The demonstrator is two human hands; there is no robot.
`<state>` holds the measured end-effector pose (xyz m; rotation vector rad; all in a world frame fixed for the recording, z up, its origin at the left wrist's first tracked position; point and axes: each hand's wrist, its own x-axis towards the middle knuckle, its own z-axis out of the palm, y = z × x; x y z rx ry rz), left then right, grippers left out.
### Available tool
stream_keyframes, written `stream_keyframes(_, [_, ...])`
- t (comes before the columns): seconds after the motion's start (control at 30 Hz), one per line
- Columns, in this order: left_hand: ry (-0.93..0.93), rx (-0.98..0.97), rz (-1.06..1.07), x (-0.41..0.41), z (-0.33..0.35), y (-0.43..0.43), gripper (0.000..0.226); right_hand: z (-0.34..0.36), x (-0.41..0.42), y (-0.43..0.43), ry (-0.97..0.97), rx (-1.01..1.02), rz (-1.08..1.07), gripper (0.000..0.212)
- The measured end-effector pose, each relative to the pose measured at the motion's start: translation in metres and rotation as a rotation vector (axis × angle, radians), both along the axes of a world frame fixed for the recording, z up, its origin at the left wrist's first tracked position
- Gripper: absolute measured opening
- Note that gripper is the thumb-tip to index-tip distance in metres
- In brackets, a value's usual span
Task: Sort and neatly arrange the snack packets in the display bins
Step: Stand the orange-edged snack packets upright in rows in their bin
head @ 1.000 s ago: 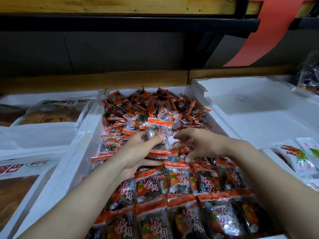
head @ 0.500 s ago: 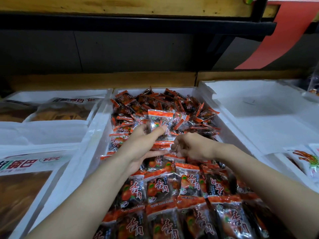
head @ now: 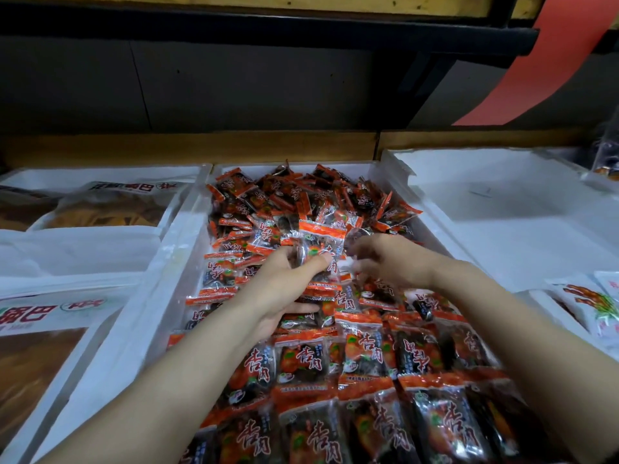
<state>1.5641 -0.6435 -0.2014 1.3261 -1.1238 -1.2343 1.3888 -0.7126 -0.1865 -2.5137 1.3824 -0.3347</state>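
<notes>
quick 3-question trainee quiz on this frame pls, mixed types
1. True or false: the left hand holds an orange-topped clear snack packet.
2. In the middle white foam bin, packets lie in neat rows at: A near end, B far end, C nowhere.
3. Fill in: the large brown-filled white bags lie in the bin to its ____.
Key: 1 true; 2 A; 3 left.

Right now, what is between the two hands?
In the head view, an orange-topped snack packet, gripped by the left hand, stands between it and the right hand.
</notes>
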Motion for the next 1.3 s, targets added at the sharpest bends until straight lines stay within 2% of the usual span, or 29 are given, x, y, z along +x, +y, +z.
stream_keyframes(0.13, [-0.007, -0.001, 0.001, 0.0, 0.001, 0.001, 0.052, -0.001, -0.025, 0.001, 0.17, 0.078, -0.033, 0.048])
stream_keyframes(0.3, [0.006, 0.0, -0.004, -0.001, 0.003, 0.004, 0.046, -0.005, -0.028, 0.002, 0.055, 0.141, 0.006, 0.061])
stream_keyframes(0.5, [0.009, -0.003, -0.011, -0.003, 0.005, 0.006, 0.054, -0.001, -0.029, 0.005, 0.06, 0.087, 0.029, 0.064])
stream_keyframes(0.53, [0.009, -0.013, -0.013, -0.003, 0.005, 0.007, 0.055, 0.001, -0.028, 0.007, 0.022, 0.044, 0.026, 0.062])
stream_keyframes(0.6, [-0.002, -0.032, -0.022, -0.004, 0.004, 0.007, 0.058, 0.007, -0.021, 0.014, -0.192, -0.015, 0.032, 0.05])
stream_keyframes(0.7, [-0.035, -0.054, -0.048, -0.006, 0.003, 0.008, 0.054, 0.017, -0.005, 0.029, -0.564, 0.073, 0.105, 0.028])
stream_keyframes(0.8, [-0.069, -0.066, -0.074, -0.008, 0.001, 0.01, 0.043, 0.017, 0.004, 0.036, -0.615, 0.081, 0.159, 0.01])
stream_keyframes(0.93, [-0.075, -0.089, -0.084, -0.009, 0.002, 0.011, 0.071, 0.028, -0.009, 0.033, -0.676, 0.089, 0.089, 0.004])
stream_keyframes(1.0, [-0.073, -0.101, -0.044, -0.01, 0.006, 0.012, 0.078, 0.036, -0.025, 0.027, -0.7, -0.002, 0.013, 0.007])
stream_keyframes(1.07, [-0.073, -0.098, 0.003, -0.011, 0.008, 0.013, 0.077, 0.039, -0.041, 0.019, -0.595, -0.146, -0.064, 0.009])
stream_keyframes(1.1, [-0.08, -0.092, 0.019, -0.012, 0.008, 0.014, 0.077, 0.039, -0.048, 0.015, -0.481, -0.191, -0.094, 0.01])
stream_keyframes(1.2, [-0.079, -0.091, 0.03, -0.012, 0.009, 0.016, 0.078, 0.029, -0.058, 0.004, -0.088, -0.215, -0.149, 0.01])
stream_keyframes(1.3, [-0.076, -0.092, 0.02, -0.012, 0.009, 0.017, 0.079, 0.016, -0.057, -0.002, 0.092, -0.211, -0.183, 0.02])
